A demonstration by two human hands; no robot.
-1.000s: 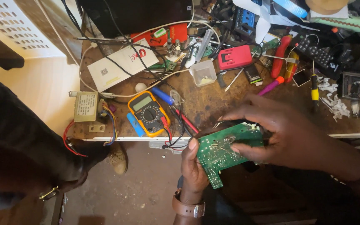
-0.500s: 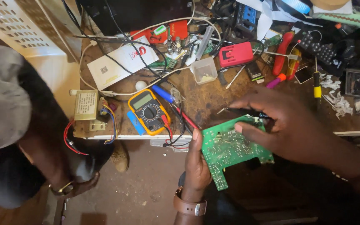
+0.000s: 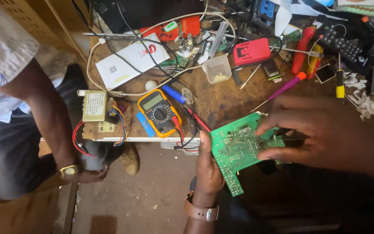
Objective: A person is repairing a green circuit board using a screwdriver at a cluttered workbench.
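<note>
Below the worktop (image 3: 221,104) edge, I see: left hand (image 3: 207,167) gripping green circuit board (image 3: 239,145); right hand (image 3: 321,130) fingers spread, pinching its edge.

My left hand (image 3: 207,167) rose from the bottom of the view, forearm roughly vertical, wrist banded by a brown strap. Its thumb pointed upward and the fingers were curled out of sight (grip state on that side could not be confirmed in full). My right hand (image 3: 325,130) entered from the right, back upward, fingers (image 3: 270,126) extended leftward, index above, thumb (image 3: 278,154) below, held in a pinching posture.
</note>
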